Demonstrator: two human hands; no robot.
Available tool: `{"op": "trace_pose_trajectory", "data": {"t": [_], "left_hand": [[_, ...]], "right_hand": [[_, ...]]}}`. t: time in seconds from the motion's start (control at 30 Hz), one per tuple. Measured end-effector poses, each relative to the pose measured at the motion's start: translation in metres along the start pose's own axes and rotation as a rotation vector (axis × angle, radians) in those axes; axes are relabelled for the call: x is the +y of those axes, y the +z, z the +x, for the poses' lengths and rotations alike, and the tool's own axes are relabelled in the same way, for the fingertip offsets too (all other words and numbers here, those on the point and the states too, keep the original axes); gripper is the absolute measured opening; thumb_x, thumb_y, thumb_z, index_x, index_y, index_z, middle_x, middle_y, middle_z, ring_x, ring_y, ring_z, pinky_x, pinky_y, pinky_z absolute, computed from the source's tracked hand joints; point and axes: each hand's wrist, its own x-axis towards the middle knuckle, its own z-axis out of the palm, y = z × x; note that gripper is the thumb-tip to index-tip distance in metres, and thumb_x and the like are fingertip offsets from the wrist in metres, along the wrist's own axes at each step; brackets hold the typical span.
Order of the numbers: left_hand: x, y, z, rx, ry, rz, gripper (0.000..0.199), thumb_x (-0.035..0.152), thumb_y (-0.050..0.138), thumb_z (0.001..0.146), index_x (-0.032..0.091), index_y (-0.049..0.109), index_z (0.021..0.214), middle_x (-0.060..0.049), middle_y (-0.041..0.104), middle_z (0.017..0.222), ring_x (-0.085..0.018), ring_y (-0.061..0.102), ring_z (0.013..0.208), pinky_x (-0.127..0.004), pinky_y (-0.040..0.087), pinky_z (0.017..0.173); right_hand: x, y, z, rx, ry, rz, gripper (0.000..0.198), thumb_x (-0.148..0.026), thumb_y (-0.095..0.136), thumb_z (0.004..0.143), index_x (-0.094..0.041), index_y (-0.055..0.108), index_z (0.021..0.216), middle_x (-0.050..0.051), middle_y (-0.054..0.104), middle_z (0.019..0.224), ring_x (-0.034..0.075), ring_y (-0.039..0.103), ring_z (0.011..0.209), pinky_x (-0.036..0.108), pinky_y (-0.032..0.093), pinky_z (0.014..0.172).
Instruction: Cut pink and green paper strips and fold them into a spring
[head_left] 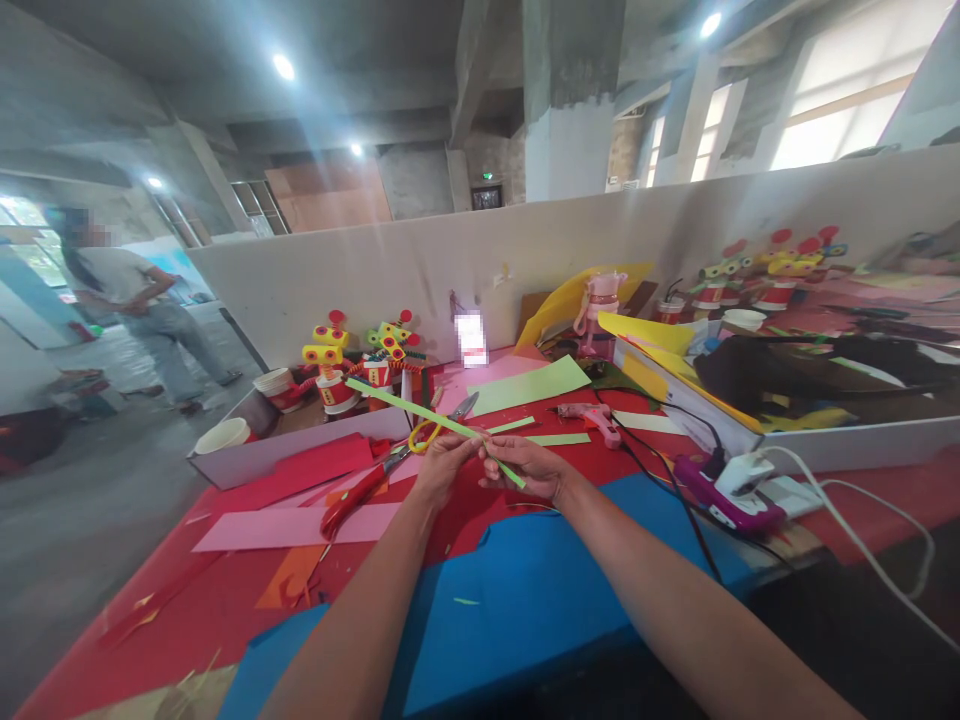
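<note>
A long, narrow light-green paper strip (pixel 405 402) slants across the middle of the view, its far end up to the left. My left hand (pixel 448 465) pinches it near its lower part, and my right hand (pixel 521 467) grips it just beside, with a short end sticking out past the fingers. Just behind my left hand lie yellow-handled scissors (pixel 429 434). A red-handled tool (pixel 352 505) rests left of that hand on pink paper (pixel 247 530). Beyond my hands are a wide light-green sheet (pixel 532 386) and a pink glue gun (pixel 596 420).
Blue sheets (pixel 517 590) cover the near table edge. Paper robot figures (pixel 330 365) stand by a box (pixel 300 445) at left. A purple power strip (pixel 727 495) with cables and a white box (pixel 840 450) are at right. A person (pixel 142 290) stands at far left.
</note>
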Motion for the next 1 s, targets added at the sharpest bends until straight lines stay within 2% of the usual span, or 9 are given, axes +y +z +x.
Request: {"op": "trace_pose_trajectory", "data": {"t": [0.1,0.23,0.33,0.4,0.5,0.67,0.83,1.0], "left_hand": [[-0.001,0.002,0.000,-0.046,-0.048,-0.035,0.035,0.044,0.082,0.062,0.013,0.075,0.078,-0.006,0.068,0.067,-0.015,0.062,0.062,-0.026,0.049,0.059],[-0.003,0.003,0.001,-0.014,-0.060,-0.068,0.049,0.060,0.067,0.073,0.013,0.076,0.083,-0.008,0.069,0.068,-0.015,0.062,0.061,-0.025,0.048,0.057],[-0.003,0.004,0.001,0.023,-0.031,0.038,0.041,0.053,0.076,0.066,0.014,0.077,0.080,-0.006,0.070,0.069,-0.015,0.062,0.064,-0.025,0.048,0.061],[-0.003,0.004,0.001,0.066,0.009,0.122,0.034,0.043,0.083,0.059,0.016,0.078,0.079,-0.004,0.071,0.070,-0.016,0.062,0.068,-0.026,0.048,0.066],[-0.002,0.006,0.001,0.128,0.044,0.161,0.030,0.040,0.084,0.056,0.017,0.079,0.074,-0.004,0.070,0.069,-0.017,0.061,0.071,-0.027,0.047,0.070],[-0.006,0.005,0.001,0.167,0.041,0.103,0.028,0.039,0.085,0.054,0.016,0.077,0.068,-0.002,0.066,0.062,-0.014,0.057,0.065,-0.025,0.044,0.064],[-0.010,0.001,0.002,0.185,-0.024,0.062,0.032,0.042,0.086,0.052,0.015,0.073,0.062,0.001,0.058,0.055,-0.008,0.045,0.051,-0.022,0.033,0.050],[-0.006,-0.003,0.003,0.212,-0.069,-0.004,0.035,0.041,0.088,0.047,0.014,0.069,0.058,0.002,0.053,0.051,-0.007,0.042,0.048,-0.022,0.030,0.047]], "right_hand": [[0.003,-0.001,0.005,0.101,-0.119,-0.162,0.033,-0.042,0.081,0.069,-0.017,0.061,0.074,-0.003,0.061,0.060,0.009,0.055,0.056,0.026,0.051,0.068],[0.007,-0.007,0.014,0.299,-0.290,-0.448,0.035,-0.048,0.076,0.070,-0.018,0.058,0.068,-0.002,0.063,0.060,0.011,0.055,0.055,0.024,0.044,0.057],[0.010,-0.013,0.019,0.339,-0.362,-0.651,0.032,-0.047,0.075,0.069,-0.018,0.060,0.069,-0.002,0.062,0.059,0.012,0.055,0.055,0.024,0.042,0.056],[0.013,-0.016,0.020,0.329,-0.370,-0.733,0.030,-0.046,0.072,0.071,-0.018,0.064,0.076,-0.002,0.063,0.061,0.013,0.057,0.057,0.024,0.042,0.057],[0.016,-0.021,0.021,0.344,-0.344,-0.817,0.028,-0.045,0.068,0.075,-0.018,0.064,0.079,-0.001,0.064,0.062,0.015,0.058,0.058,0.024,0.042,0.056],[0.015,-0.023,0.020,0.384,-0.329,-0.950,0.025,-0.041,0.065,0.076,-0.019,0.059,0.069,-0.001,0.060,0.059,0.013,0.054,0.056,0.023,0.037,0.053],[0.011,-0.017,0.015,0.387,-0.357,-1.052,0.020,-0.035,0.060,0.076,-0.019,0.055,0.064,-0.002,0.055,0.055,0.012,0.046,0.052,0.022,0.031,0.049],[0.006,-0.011,0.010,0.392,-0.355,-1.119,0.018,-0.030,0.059,0.074,-0.019,0.054,0.062,-0.002,0.054,0.055,0.011,0.044,0.051,0.023,0.030,0.050]]}}
